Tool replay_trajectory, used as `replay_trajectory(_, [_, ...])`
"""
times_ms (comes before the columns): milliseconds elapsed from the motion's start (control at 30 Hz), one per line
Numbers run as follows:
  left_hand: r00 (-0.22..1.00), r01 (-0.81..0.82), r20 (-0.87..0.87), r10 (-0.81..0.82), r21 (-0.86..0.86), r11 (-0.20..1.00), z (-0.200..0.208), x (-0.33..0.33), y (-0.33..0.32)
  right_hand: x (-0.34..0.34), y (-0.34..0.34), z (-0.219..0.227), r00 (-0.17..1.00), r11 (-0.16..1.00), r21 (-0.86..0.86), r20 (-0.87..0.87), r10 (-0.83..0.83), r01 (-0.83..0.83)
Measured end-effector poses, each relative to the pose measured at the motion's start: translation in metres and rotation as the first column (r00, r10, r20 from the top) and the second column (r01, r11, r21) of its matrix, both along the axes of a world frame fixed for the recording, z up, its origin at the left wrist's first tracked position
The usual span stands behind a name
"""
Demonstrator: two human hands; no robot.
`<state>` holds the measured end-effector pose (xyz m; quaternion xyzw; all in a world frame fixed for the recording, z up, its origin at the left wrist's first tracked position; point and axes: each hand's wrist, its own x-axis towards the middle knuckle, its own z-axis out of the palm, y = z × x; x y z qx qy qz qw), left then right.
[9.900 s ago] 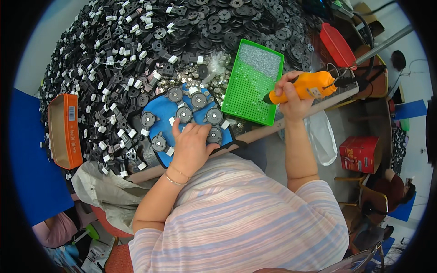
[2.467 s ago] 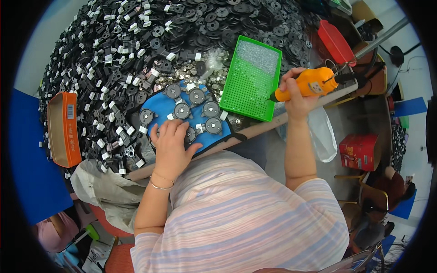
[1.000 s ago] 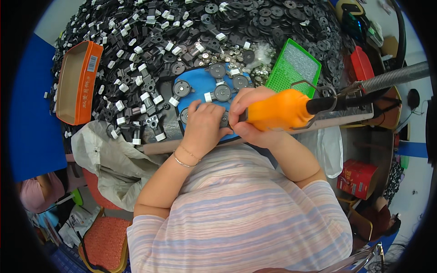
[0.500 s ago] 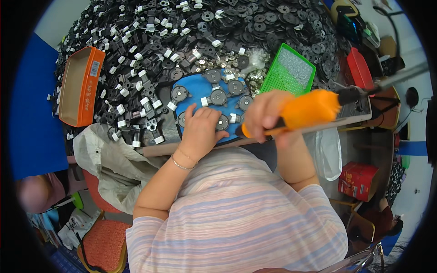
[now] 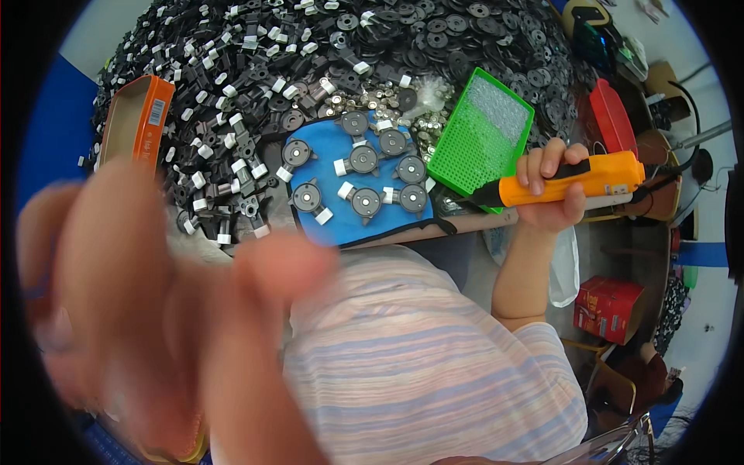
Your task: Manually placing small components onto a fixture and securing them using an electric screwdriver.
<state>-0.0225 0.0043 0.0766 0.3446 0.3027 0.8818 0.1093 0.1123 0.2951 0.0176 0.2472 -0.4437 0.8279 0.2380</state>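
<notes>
My right hand [image 5: 552, 186] is wrapped round an orange electric screwdriver [image 5: 601, 177]. Its dark tip points left, past the lower corner of a green tray [image 5: 465, 172] of small silver screws. Large and blurred, my left hand [image 5: 147, 310] is raised close to the camera at the lower left. Its thumb is spread from the fingers and nothing shows between them. On a blue cloth [image 5: 329, 172] lie several round black parts with white-tipped arms, such as a round part [image 5: 365, 202] near the front edge. Neither hand touches them.
Behind the cloth rises a big heap of black and white-tipped parts [image 5: 225, 85], with black discs [image 5: 457, 39] to its right. Small metal pieces [image 5: 372, 102] lie beyond the cloth. An orange box [image 5: 147, 116] stands left, a red tray [image 5: 612, 116] right.
My left hand has left the parts on the cloth and come up toward the camera. My right hand has drawn the screwdriver right, off the cloth, uncovering the parts there.
</notes>
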Motion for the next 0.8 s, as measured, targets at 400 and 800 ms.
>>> replay_trajectory(400, [0.947,0.321,-0.083,-0.311,0.151,0.935,0.017,0.069,-0.005,0.039,0.037,-0.004,0.923,0.92,0.103,0.032,-0.384,0.379])
replay_trajectory(800, [0.813,0.582,-0.206,-0.545,0.232,0.779,0.041,0.086,-0.002,0.031,0.041,-0.035,0.76,0.752,0.255,0.089,-0.644,0.607])
